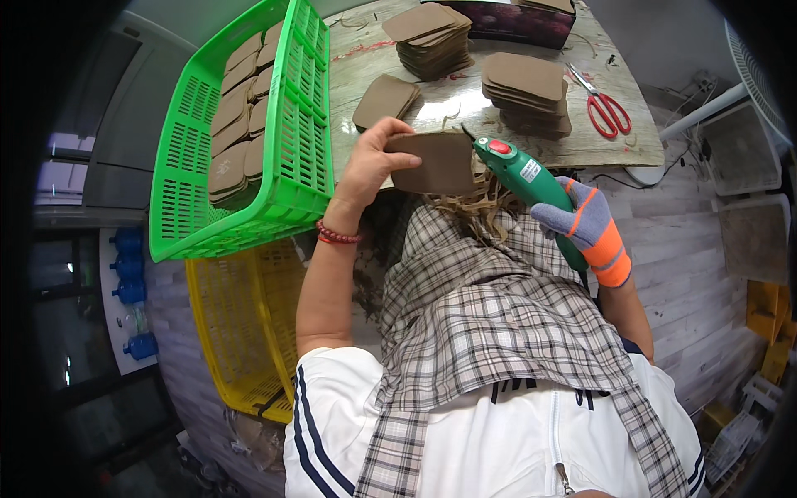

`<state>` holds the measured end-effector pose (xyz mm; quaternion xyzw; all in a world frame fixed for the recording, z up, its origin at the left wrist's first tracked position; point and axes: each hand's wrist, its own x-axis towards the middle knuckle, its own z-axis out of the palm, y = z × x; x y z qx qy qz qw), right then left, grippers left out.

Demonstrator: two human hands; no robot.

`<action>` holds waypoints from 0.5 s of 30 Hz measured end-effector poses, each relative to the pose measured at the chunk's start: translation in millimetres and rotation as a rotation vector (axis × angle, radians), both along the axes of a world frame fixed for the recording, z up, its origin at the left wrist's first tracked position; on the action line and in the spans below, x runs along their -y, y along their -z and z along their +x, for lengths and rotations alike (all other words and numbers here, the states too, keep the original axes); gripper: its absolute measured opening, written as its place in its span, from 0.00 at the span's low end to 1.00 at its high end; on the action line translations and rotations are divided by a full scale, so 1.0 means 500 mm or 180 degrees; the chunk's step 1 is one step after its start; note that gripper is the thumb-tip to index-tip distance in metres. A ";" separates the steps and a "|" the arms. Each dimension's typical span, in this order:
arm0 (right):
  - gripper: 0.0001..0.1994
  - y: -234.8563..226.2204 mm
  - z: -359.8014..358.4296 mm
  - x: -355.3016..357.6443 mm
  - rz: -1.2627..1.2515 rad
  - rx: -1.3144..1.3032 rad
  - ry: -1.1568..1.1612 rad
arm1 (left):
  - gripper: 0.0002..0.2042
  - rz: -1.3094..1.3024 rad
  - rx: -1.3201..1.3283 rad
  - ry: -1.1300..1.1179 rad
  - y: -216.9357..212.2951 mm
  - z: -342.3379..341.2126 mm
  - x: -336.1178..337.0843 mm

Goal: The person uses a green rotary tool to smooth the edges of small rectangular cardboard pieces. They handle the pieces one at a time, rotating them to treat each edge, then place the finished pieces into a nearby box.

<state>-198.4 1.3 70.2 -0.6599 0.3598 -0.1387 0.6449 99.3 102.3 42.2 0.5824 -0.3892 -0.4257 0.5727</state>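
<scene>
Between the thumb and fingers of my left hand (371, 166) is a flat brown pad (433, 166) with rounded corners, held up in front of the table's near edge. My right hand (588, 228), in a grey and orange glove, is closed around a green handheld electric cutter (521, 173) with a red button. The cutter's dark tip meets or lies very near the pad's upper right corner; I cannot tell if it touches. Thin brown trimmings (480, 217) hang below the pad onto my checked apron (473, 307).
Stacks of similar pads (427, 41) (525, 87) (386, 101) stand on the table (353, 54). Red-handled scissors (606, 112) lie at its right. A green crate (286, 158) of pads is at left, above a yellow crate (241, 332). A dark box (515, 21) sits at the back.
</scene>
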 end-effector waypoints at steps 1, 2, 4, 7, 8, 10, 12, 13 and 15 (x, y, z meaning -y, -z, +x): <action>0.21 0.001 0.001 0.000 -0.0038 -0.0037 -0.0035 | 0.12 -0.0012 -0.0032 -0.0057 -0.005 0.008 -0.002; 0.22 0.002 0.002 0.000 -0.0075 -0.0074 -0.0070 | 0.12 -0.0025 -0.0063 -0.0114 -0.011 0.017 -0.006; 0.23 0.007 0.004 -0.007 -0.0052 0.0031 -0.0116 | 0.12 -0.0276 -0.0241 -0.0200 -0.008 0.030 -0.005; 0.24 0.010 0.007 -0.010 -0.0046 -0.0065 -0.0216 | 0.11 -0.0384 -0.0266 -0.0246 -0.004 0.039 -0.004; 0.25 0.011 0.008 -0.011 -0.0049 -0.0140 -0.0253 | 0.09 -0.0393 -0.0299 -0.0250 -0.002 0.038 -0.001; 0.25 0.011 0.009 -0.012 -0.0081 -0.0211 -0.0281 | 0.09 -0.0260 -0.0243 -0.0220 -0.008 0.030 -0.002; 0.25 0.011 0.009 -0.013 -0.0151 -0.0243 -0.0293 | 0.10 -0.0147 -0.0250 -0.0099 -0.011 0.021 -0.002; 0.26 0.012 0.010 -0.013 -0.0206 -0.0239 -0.0293 | 0.10 -0.0103 -0.0285 0.0006 -0.011 0.016 0.000; 0.26 0.011 0.012 -0.015 -0.0223 -0.0239 -0.0274 | 0.10 -0.0029 -0.0273 0.0214 -0.009 0.006 0.006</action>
